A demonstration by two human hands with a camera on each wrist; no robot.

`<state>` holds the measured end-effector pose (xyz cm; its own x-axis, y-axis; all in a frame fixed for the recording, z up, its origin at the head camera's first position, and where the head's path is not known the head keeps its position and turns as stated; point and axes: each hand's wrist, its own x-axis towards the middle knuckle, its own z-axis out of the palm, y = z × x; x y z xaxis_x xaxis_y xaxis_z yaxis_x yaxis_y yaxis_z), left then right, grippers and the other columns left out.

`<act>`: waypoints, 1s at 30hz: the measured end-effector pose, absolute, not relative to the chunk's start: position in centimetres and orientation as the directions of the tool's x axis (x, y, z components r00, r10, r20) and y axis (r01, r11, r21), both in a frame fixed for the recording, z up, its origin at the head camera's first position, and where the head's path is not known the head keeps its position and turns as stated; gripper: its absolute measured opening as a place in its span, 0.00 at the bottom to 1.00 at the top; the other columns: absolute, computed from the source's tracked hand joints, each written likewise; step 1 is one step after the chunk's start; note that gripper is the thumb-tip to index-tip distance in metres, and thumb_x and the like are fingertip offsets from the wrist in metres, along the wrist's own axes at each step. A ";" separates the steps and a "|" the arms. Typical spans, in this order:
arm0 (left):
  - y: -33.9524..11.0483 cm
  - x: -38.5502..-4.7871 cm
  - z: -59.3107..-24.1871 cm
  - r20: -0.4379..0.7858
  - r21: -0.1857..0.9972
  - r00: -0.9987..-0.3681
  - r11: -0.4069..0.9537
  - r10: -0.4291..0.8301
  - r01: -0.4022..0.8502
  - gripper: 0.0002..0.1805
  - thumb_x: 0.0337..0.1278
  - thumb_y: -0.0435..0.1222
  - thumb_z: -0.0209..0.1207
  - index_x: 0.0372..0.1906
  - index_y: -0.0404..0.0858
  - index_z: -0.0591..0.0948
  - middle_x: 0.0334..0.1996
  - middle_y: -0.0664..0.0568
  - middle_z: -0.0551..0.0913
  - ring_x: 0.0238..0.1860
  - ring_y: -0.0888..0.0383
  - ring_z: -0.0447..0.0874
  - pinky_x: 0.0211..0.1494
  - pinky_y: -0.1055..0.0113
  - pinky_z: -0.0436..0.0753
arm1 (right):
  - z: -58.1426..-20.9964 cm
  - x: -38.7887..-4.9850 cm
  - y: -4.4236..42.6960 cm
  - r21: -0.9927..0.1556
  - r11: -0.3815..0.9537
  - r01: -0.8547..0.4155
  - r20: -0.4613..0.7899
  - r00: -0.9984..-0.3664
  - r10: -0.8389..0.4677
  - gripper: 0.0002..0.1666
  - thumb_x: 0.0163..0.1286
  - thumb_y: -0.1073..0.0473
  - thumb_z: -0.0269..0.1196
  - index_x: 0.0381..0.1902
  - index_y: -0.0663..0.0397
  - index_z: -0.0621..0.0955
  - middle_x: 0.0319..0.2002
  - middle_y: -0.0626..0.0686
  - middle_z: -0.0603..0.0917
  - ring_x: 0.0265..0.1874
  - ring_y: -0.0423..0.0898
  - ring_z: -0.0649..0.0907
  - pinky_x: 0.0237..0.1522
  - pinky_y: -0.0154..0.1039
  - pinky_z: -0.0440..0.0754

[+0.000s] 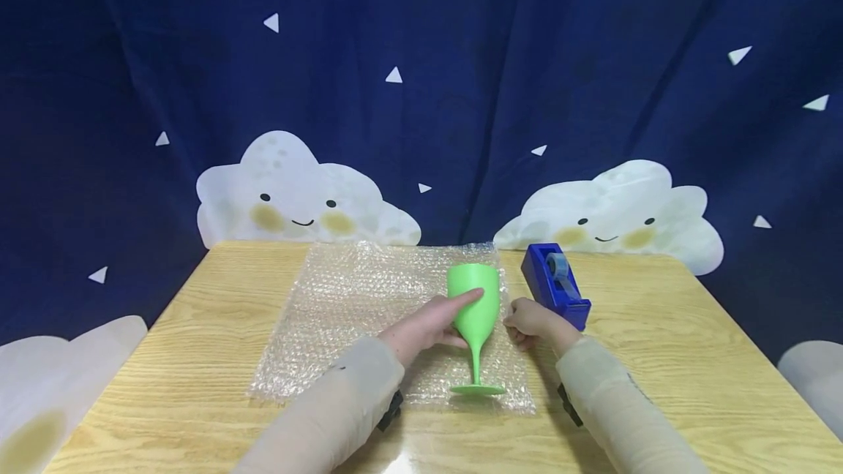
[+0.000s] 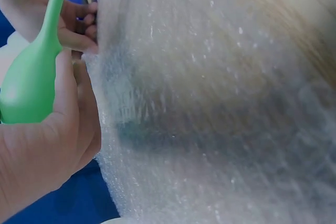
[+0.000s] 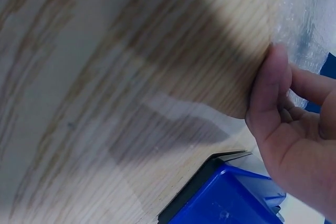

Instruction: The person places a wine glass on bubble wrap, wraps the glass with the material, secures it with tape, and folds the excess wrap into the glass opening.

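Note:
My left hand holds a light green plastic goblet by its bowl, the thumb lying across the front. The goblet is upright, its round foot over the near right part of a clear bubble wrap sheet; whether the foot touches the sheet I cannot tell. In the left wrist view the goblet shows upside down beside the left hand. At the sheet's right edge my right hand, fingers curled, pinches the bubble wrap. The right wrist view shows this hand close up.
Just right of the right hand stands a blue tape dispenser with a roll of clear tape. Everything lies on a light wooden table. A dark blue curtain with clouds and white triangles hangs behind the table's far edge.

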<state>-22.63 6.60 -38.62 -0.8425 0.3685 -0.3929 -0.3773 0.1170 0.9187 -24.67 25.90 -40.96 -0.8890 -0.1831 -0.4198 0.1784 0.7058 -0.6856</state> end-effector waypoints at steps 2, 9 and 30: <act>6.5 -22.7 -38.8 -0.406 0.914 -0.844 0.142 0.350 -0.381 0.40 0.57 0.57 0.54 0.59 0.27 0.65 0.46 0.38 0.78 0.42 0.47 0.82 0.43 0.59 0.85 | -41.0 -24.7 25.8 -0.683 0.709 0.174 -0.420 -0.888 -0.186 0.09 0.68 0.69 0.47 0.26 0.61 0.65 0.17 0.50 0.69 0.16 0.41 0.69 0.20 0.33 0.78; 6.4 -23.4 -39.6 -0.444 0.893 -0.849 0.214 0.287 -0.395 0.42 0.56 0.60 0.52 0.60 0.28 0.66 0.44 0.42 0.78 0.37 0.54 0.79 0.44 0.63 0.84 | -41.0 -24.8 25.6 -0.665 0.729 0.160 -0.406 -0.897 -0.174 0.09 0.68 0.69 0.49 0.26 0.62 0.67 0.18 0.50 0.69 0.17 0.42 0.70 0.22 0.35 0.81; 5.6 -23.8 -40.6 -0.375 0.917 -0.891 0.243 0.257 -0.316 0.34 0.59 0.53 0.55 0.56 0.27 0.71 0.41 0.43 0.81 0.35 0.56 0.80 0.41 0.63 0.84 | -40.8 -25.0 26.0 -0.673 0.719 0.175 -0.420 -0.890 -0.177 0.09 0.68 0.68 0.49 0.26 0.61 0.67 0.18 0.50 0.69 0.17 0.42 0.70 0.22 0.35 0.81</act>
<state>-23.81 5.57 -40.57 -0.8908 0.2569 -0.3748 -0.3159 0.2429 0.9172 -24.95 26.00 -40.85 -0.8902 -0.1766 -0.4200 0.1749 0.7187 -0.6729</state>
